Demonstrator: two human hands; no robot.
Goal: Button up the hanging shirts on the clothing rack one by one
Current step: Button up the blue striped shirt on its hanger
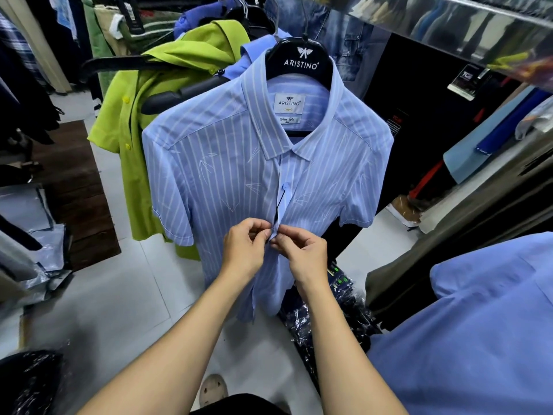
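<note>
Floor (pixel 125 295): pale tiles, with a dark wooden patch at the left and plastic-wrapped dark bundles (pixel 329 319) lying low at the right, behind the striped shirt's hem.
Striped shirt (pixel 227 175): light blue with white stripes, short-sleeved, hanging front-on in the middle of the view; collar closed, placket closed down to the hands and parted below them.
Green shirt (pixel 134 139): lime, hanging just behind and to the left of the striped shirt, yellow buttons showing on its front.
Plain blue garment (pixel 466 324): fills the lower right corner, close to the camera, well apart from the hands.
Hanger (pixel 300 62): black, printed ARISTINO, carrying the striped shirt at its neck.
Left hand (pixel 244 247): fingers curled, grip pinching the left edge of the placket at mid-shirt.
Right hand (pixel 305 250): fingers curled, grip pinching the right edge of the placket, fingertips touching those of the left hand.
Neck label (pixel 289 103): white, reads ARISTINO, inside the collar.
Fastened button (pixel 285 186): blue, on the placket above the hands.
Button being worked: hidden between the fingertips; cannot tell whether it is through its hole.
</note>
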